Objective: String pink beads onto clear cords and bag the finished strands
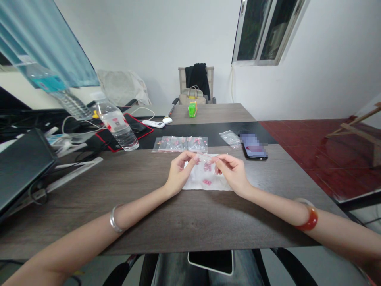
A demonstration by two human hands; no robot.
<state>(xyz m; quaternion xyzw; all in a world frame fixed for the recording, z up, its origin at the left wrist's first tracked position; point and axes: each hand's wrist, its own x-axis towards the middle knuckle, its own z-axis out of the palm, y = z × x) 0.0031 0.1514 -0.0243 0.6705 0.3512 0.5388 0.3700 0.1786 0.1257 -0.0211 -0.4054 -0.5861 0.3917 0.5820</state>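
Between my two hands a small clear plastic bag (205, 158) is held by its upper corners, with several pink pieces (207, 167) showing in or just behind it. My left hand (182, 171) pinches one side between thumb and fingers. On the other side my right hand (232, 171) grips it the same way. Below the bag lies a white sheet (193, 180) on the table, and a few pink pieces (206, 182) rest on it. Beyond my left hand, several clear bags with pink pieces (181, 143) lie in an overlapping row.
A clear bag (230, 139) and a phone (254, 146) lie to the right. Water bottles (117, 123), a mouse (167, 120) and a dark laptop-like device (26, 167) stand left. A green box (192, 109) sits farther back. Another phone (211, 261) rests on my lap.
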